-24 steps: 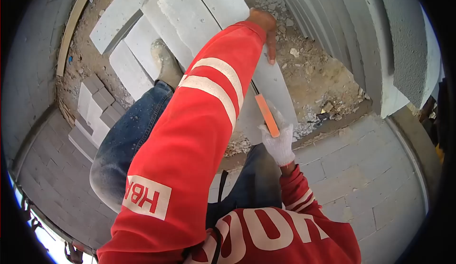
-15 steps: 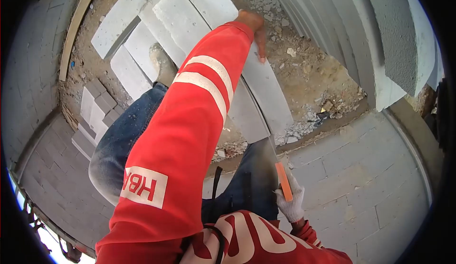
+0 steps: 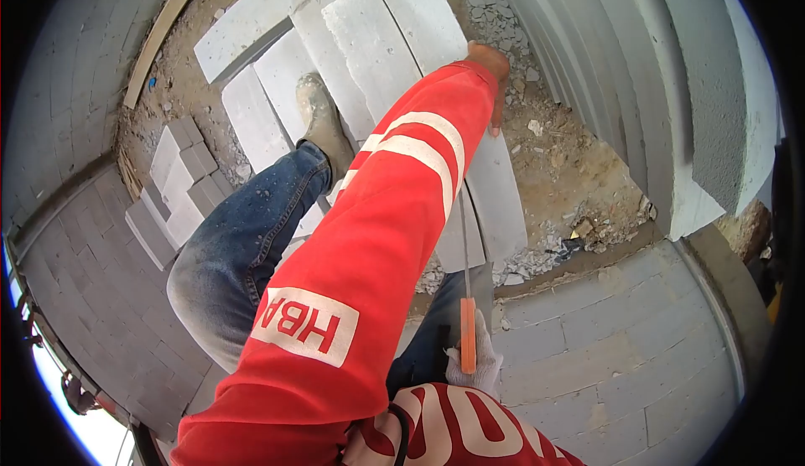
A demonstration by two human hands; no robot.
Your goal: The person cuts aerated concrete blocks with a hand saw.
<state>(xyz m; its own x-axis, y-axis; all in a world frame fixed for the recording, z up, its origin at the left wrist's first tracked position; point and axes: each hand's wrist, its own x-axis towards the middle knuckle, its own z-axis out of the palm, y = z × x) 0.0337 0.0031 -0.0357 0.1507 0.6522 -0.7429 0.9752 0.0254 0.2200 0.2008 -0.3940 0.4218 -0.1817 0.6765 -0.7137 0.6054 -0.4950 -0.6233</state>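
Observation:
My bare left hand (image 3: 490, 62) is at the right edge of a long white block (image 3: 495, 202), fingers curled over its side; my red sleeve hides part of it. My right hand (image 3: 480, 367), in a pale knitted glove, is closed around the orange handle (image 3: 468, 332) of a hand saw. The saw's thin blade (image 3: 465, 252) points away from me, along the seam between this block and the neighbouring white block (image 3: 453, 240). My boot (image 3: 323, 122) is planted on the blocks to the left.
More white blocks (image 3: 360, 43) lie side by side ahead. Smaller grey-white blocks (image 3: 180, 173) are stacked on the left. Large upright panels (image 3: 637, 72) stand at the right. Rubble (image 3: 570, 235) covers the ground beside a block wall (image 3: 620, 340).
The view has shifted, so the blocks appear farther right and lower. The saw has swung from slanted to nearly straight relative to my view. My left hand stays at the block's edge.

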